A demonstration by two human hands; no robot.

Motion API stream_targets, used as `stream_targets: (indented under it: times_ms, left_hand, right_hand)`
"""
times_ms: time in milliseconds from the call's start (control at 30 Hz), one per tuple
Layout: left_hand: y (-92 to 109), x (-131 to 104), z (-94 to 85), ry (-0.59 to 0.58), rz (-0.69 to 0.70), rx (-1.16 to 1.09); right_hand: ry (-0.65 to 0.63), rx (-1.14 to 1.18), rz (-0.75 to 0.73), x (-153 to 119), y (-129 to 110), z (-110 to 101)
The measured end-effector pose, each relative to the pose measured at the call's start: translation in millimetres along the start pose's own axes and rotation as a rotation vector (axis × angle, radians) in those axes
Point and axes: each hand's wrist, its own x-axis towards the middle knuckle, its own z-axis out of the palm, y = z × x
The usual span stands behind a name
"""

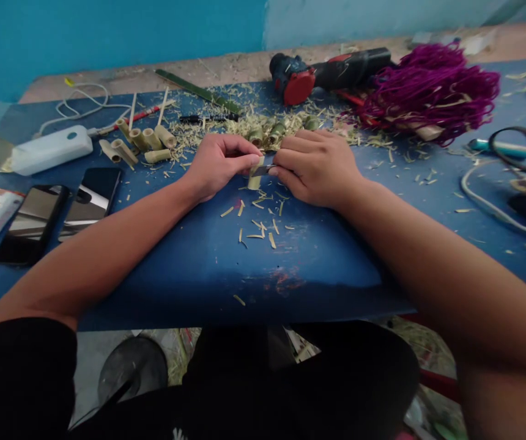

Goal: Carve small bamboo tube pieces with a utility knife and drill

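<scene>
Near the middle of the blue table, my left hand [221,160] pinches the top of a short bamboo piece [254,181], which stands upright on the surface. My right hand [315,164] is closed around a knife, its handle hidden by the fingers. The knife blade [261,170] lies against the side of the bamboo. Thin bamboo shavings [263,227] are scattered just in front. Beyond my hands, a few green bamboo pieces [276,130] rest among a heap of shavings.
Cut bamboo tubes [139,140] cluster at left, beside a white power strip [52,150] and two phones [31,225], [91,201]. A red-and-black power tool [327,72] and a purple string bundle [432,95] lie at the back right. A dark green strip [194,89] lies behind.
</scene>
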Motion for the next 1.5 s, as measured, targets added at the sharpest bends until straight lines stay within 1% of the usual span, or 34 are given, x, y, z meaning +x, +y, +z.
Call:
stream_targets:
  times_ms: [67,167,233,333,467,567,667,800,933,1000,1067,1200,1333,1400,1500]
  left_hand:
    - [-1,0,0.4,0.012,-0.018,-0.009]
    - [-1,1,0.9,0.03,-0.032,-0.03]
    - [0,1,1.2,0.037,-0.036,-0.041]
    - [1,1,1.8,0.043,-0.041,-0.053]
    - [2,0,3.0,0.036,-0.038,-0.052]
    - [3,-1,3.6,0.014,-0.032,-0.039]
    - [4,-2,3.4,0.005,-0.043,-0.042]
    - [2,-2,1.9,-0.001,-0.06,-0.048]
    - [-4,2,-0.6,-0.016,-0.004,-0.046]
    - [-7,4,-1.5,-0.033,0.03,-0.052]
    - [-9,5,-1.9,-0.052,0.052,-0.057]
    - [-7,4,-1.2,-0.063,0.057,-0.064]
    - [-6,3,-1.5,-0.078,0.026,-0.071]
    - [-5,3,-2.0,-0.086,0.021,-0.075]
    - [-5,3,-2.3,-0.083,0.025,-0.088]
  right_hand:
    - [-0.033,0.017,-0.039,2,0,0]
    - [-0.106,0.006,-0.159,4,-1,0]
    - [-0.125,-0.013,-0.193,4,-2,1]
    - [-0.099,-0.005,-0.144,1,-2,1]
    - [-0.035,-0.014,-0.022,-3,-1,-4]
    - [-0.035,-0.055,0.012,-3,0,-7]
    - [-0.05,-0.053,0.008,-2,1,-7]
    - [-0.082,0.006,-0.007,-1,2,-4]
    - [-0.142,0.029,-0.102,-1,3,1]
    - [-0.14,0.023,-0.132,-2,4,2]
    - [-0.11,0.01,-0.12,-3,4,1]
    - [-0.039,-0.045,-0.022,-4,1,-4]
    - [-0.064,-0.044,0.011,-2,-1,-8]
    - [-0.096,-0.016,-0.017,-1,0,-7]
    - [-0.125,0.004,-0.102,0,3,-1]
